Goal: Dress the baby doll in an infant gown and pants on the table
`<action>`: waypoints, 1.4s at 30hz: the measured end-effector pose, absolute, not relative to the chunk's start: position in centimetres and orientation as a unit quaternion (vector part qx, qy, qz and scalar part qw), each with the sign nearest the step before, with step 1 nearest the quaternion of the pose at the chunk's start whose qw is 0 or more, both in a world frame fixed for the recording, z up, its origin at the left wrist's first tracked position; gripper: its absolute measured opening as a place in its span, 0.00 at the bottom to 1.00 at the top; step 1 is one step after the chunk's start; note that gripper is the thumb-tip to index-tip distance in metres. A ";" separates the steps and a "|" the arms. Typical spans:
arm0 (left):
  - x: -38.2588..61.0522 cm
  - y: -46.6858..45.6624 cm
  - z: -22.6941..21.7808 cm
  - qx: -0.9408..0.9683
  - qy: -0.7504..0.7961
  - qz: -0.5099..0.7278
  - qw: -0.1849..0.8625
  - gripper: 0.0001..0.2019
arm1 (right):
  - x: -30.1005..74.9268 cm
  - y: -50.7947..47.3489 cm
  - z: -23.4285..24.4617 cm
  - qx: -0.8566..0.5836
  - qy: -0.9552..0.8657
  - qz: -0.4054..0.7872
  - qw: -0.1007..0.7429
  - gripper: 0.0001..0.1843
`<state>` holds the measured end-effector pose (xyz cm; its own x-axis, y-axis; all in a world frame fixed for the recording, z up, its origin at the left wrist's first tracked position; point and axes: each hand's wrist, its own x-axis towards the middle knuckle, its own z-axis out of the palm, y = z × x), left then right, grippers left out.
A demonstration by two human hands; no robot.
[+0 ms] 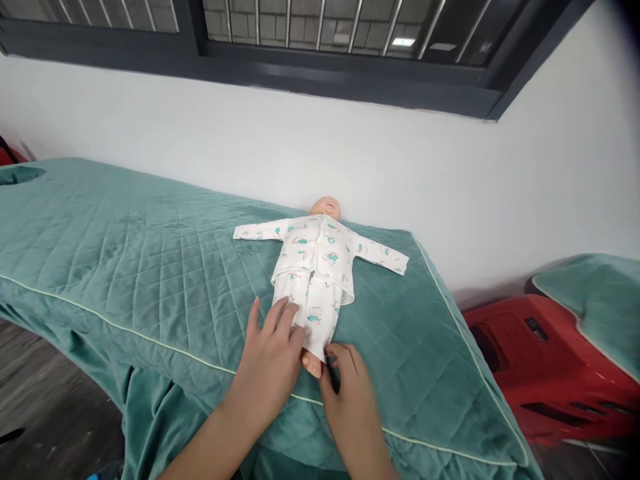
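A baby doll [327, 206] lies on its back on the green quilted bed cover, its arms spread to the sides. It wears a white printed baby shirt [320, 247] and matching baby trousers [315, 313]. My left hand [273, 350] is on the trouser leg at the left, its fingers bent on the cloth and the little finger held apart. Between my hands one bare foot [311, 365] shows below a hem. With thumb and fingers my right hand [350, 380] pinches the trouser hem beside that foot. The long sleeves hide the doll's hands.
The quilted cover [150, 247] has a pale piped edge and hangs down in front. Behind it stands a white wall [200, 140] below a dark barred window frame [350, 80]. Red plastic chairs or stools [525, 353] stand at the right, partly under green cloth.
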<state>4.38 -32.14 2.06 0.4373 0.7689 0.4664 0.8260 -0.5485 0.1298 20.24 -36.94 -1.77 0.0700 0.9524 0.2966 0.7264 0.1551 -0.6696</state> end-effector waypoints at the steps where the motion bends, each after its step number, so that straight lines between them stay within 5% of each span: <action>1: 4.3 -32.1 2.1 -0.846 -0.469 -0.247 0.060 0.06 | 20.3 -36.8 -1.6 -0.633 -0.664 0.158 0.366 0.09; 12: 3.1 -34.0 2.3 -0.812 -0.419 -0.398 -0.087 0.07 | 21.2 -38.4 1.8 -0.538 -0.721 0.094 0.425 0.12; 34: 2.3 -33.8 1.8 -0.832 -0.399 -0.348 -0.167 0.15 | 21.2 -38.8 -1.8 -0.583 -0.683 0.121 0.423 0.09; 42: -4.2 -32.1 -1.6 -0.691 -0.532 -0.458 -0.171 0.07 | 22.7 -40.2 -2.8 -0.600 -0.666 0.100 0.431 0.12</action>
